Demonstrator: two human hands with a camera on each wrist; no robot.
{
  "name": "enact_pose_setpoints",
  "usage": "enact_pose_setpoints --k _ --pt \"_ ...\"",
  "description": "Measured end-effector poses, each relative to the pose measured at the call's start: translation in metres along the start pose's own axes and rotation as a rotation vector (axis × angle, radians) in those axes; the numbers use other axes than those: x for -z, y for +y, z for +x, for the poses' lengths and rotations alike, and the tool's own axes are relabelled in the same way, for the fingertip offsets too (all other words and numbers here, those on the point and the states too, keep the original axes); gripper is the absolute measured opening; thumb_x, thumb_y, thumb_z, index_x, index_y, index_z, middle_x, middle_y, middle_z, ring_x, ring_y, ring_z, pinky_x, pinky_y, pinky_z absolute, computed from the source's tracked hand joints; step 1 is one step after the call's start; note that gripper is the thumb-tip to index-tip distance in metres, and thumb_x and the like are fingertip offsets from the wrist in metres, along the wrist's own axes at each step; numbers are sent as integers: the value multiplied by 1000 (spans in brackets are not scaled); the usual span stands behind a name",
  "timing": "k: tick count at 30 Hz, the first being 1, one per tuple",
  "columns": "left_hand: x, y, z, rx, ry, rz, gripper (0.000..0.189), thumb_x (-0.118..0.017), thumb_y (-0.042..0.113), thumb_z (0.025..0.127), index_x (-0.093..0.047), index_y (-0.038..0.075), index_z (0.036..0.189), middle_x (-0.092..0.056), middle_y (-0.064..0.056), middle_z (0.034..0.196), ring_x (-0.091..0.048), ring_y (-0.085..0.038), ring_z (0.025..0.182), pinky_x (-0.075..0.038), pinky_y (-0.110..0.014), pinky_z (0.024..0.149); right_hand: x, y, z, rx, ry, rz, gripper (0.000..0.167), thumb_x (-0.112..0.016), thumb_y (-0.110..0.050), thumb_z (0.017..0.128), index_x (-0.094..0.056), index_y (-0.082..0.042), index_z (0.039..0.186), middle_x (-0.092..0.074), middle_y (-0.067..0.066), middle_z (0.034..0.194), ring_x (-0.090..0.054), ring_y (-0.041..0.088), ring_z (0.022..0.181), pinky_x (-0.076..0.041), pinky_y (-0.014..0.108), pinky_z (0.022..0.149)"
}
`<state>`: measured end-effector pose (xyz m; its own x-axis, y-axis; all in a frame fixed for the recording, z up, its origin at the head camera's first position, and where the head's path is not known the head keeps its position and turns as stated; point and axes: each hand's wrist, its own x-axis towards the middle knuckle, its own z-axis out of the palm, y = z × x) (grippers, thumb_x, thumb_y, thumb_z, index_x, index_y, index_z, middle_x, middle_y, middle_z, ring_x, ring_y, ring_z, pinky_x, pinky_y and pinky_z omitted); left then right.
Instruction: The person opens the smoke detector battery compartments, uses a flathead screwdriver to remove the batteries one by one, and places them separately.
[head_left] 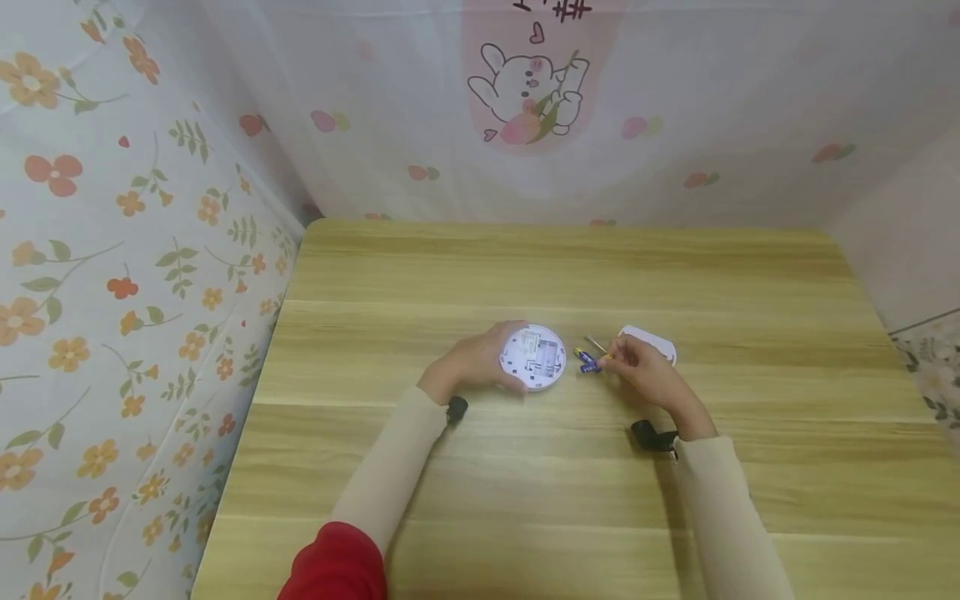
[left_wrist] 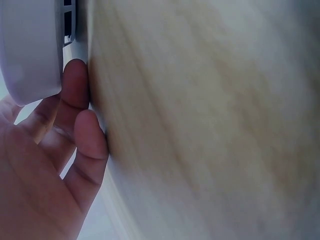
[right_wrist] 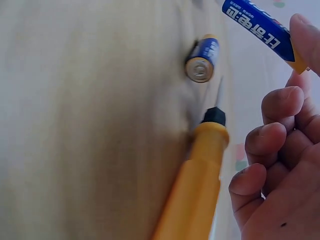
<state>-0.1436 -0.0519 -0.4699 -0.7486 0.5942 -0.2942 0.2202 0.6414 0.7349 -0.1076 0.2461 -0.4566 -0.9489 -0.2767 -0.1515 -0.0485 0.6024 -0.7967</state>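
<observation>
A round white device [head_left: 517, 372] lies face up, its battery compartment uncovered and metal contacts showing. My left hand [head_left: 480, 358] grips it by its left side; in the left wrist view, fingers curl by the white casing [left_wrist: 32, 55] and two fingertips are at the tabletop. Between thumb and finger, my right hand [head_left: 643, 372] pinches one end of a blue and yellow battery [right_wrist: 262, 30], held above the table. A second battery [right_wrist: 204, 57] lies on the wood. Beside the right hand is a screwdriver [right_wrist: 195, 180] with a yellow handle.
A white rounded-rectangular piece [head_left: 654, 340] lies just behind the right hand, partly hidden by it. The wood-grain table [head_left: 525, 267] meets a printed curtain [head_left: 420, 142] at the back and a floral cloth [head_left: 150, 250] on the left. Black wrist gear [head_left: 651, 436] is by the right sleeve.
</observation>
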Motion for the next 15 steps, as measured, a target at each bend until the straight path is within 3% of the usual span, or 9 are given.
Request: enact_pose_setpoints --k 5,15 --pt "0 0 0 11 2 7 112 -86 46 65 -19 27 153 -34 -2 154 -45 -26 133 -42 -49 103 -5 4 -4 6 -15 41 18 -68 -10 88 -56 3 90 -50 1 72 -43 6 63 -39 21 56" --pt "0 3 -1 13 0 -9 111 -86 42 65 -20 26 153 -34 -3 154 -45 -27 132 -42 -50 103 -14 8 -11 -39 6 -31 20 -71 -15 86 -55 -3 91 -48 1 76 -42 8 64 -38 22 57"
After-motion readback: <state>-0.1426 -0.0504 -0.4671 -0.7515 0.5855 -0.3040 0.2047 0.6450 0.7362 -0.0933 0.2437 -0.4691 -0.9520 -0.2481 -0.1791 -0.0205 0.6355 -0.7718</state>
